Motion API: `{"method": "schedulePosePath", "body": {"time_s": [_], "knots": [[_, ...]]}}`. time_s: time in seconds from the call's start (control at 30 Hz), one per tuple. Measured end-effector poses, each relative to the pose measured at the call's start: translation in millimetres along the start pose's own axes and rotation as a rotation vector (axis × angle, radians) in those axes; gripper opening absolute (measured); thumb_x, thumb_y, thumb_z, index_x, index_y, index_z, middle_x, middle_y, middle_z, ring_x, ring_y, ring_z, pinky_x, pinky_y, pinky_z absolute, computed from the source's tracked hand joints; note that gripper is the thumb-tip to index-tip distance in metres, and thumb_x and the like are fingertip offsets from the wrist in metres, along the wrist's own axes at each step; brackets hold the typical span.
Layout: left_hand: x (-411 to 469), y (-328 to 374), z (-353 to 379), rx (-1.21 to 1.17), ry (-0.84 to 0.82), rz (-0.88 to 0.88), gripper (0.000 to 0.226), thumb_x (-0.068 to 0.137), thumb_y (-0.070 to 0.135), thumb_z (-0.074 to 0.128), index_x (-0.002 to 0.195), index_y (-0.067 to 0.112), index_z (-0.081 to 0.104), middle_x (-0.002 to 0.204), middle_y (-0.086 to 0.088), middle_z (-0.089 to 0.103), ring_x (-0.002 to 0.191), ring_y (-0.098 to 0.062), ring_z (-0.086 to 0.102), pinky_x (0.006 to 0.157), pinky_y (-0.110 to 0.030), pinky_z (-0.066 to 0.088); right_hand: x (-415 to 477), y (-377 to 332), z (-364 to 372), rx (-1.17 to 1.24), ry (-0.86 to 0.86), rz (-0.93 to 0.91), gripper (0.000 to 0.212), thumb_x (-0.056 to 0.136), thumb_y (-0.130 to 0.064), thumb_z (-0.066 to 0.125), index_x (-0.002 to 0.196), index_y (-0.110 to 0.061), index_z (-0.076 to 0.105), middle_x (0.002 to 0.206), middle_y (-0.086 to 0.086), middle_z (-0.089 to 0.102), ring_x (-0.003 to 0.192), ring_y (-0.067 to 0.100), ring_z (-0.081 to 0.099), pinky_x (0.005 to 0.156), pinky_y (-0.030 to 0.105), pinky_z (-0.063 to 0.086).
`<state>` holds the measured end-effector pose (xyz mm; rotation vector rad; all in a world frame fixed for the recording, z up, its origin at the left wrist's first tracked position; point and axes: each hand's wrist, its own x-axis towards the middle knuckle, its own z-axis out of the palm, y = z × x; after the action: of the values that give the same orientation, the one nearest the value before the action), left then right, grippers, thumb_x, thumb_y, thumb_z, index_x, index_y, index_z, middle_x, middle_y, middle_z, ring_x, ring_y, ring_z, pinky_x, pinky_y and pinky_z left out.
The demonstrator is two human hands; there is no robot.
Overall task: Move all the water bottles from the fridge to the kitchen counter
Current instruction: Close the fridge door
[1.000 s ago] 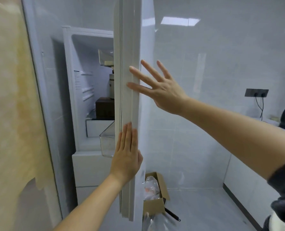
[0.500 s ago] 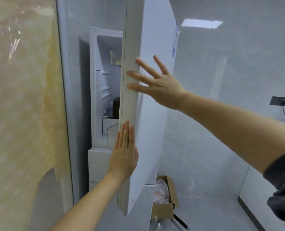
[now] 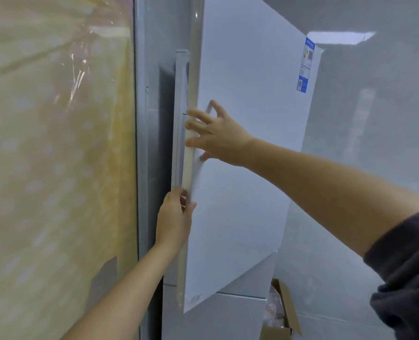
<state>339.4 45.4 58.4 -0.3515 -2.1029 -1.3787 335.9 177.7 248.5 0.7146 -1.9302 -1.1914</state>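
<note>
A dark grey sleeve (image 3: 404, 266) covers the right upper arm nearest the camera; both forearms are bare. The left hand (image 3: 175, 217) grips the free left edge of the tall white fridge door (image 3: 247, 217), thumb on the front face and fingers curled round the edge. Above it, the right hand (image 3: 218, 136) lies on the same edge with fingers spread and roughly straight, holding nothing; motion blur hides finer detail. Only a thin gap separates the door from the white fridge cabinet (image 3: 179, 106). No water bottles show; if any remain, they sit behind this door, and I cannot tell.

The door is probably a stiff, fairly heavy slab hinged on the right, best taken by this left edge. Bottles would likely be smooth, perhaps damp and slippery from the cold, and best gripped round the body.

A blue paper label (image 3: 305, 67) sits at the door's top right corner, and an open brown cardboard box (image 3: 287, 312) stands on the floor beyond.

A second ago the door stood edge-on, showing shelves and a clear door bin; it has since swung nearly shut. The left hand lay flat then and now clasps the edge.
</note>
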Motion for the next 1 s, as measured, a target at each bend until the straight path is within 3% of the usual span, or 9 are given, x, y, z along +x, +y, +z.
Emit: {"method": "schedulePosePath", "body": {"time_s": [0.2,0.57,0.83,1.0], "knots": [[52.1,-39.2,-11.6,0.118,-0.072,0.01,0.01,0.095,0.02,0.06,0.101,0.016,0.053,0.091,0.004,0.058,0.077,-0.009,0.055,0.06,-0.012,0.035,63.6,-16.8,17.5,-0.02,-0.124,0.047,0.052,0.086,-0.038,0.071,0.131,-0.018,0.054,0.138,0.013,0.042,0.136,0.03,0.031,0.105,0.072,0.026],[120.8,-88.1,-11.9,0.094,-0.163,-0.002,0.006,0.096,0.015,0.055,0.094,0.016,0.05,0.082,0.003,0.056,0.072,-0.011,0.051,0.059,-0.017,0.037,129.9,-29.6,65.1,-0.066,-0.203,0.092,0.055,0.083,-0.026,0.074,0.132,-0.016,0.052,0.133,0.005,0.044,0.134,0.026,0.032,0.104,0.076,0.024],[152.5,-112.7,-0.4,0.128,-0.158,-0.077,0.008,0.099,0.023,0.053,0.106,0.021,0.05,0.094,0.009,0.059,0.082,-0.005,0.055,0.063,-0.012,0.038,153.5,-23.2,110.9,-0.049,-0.06,0.005,0.053,0.086,-0.054,0.064,0.124,-0.018,0.056,0.113,0.001,0.052,0.125,0.026,0.039,0.099,0.082,0.019],[166.0,-126.4,13.1,0.081,-0.107,-0.134,0.015,0.101,0.021,0.049,0.115,0.018,0.053,0.104,0.007,0.061,0.086,-0.001,0.054,0.064,-0.01,0.037,164.0,-20.1,130.1,0.005,-0.019,-0.044,0.059,0.085,-0.069,0.053,0.124,-0.025,0.059,0.118,0.005,0.051,0.127,0.028,0.037,0.098,0.084,0.012]]}}
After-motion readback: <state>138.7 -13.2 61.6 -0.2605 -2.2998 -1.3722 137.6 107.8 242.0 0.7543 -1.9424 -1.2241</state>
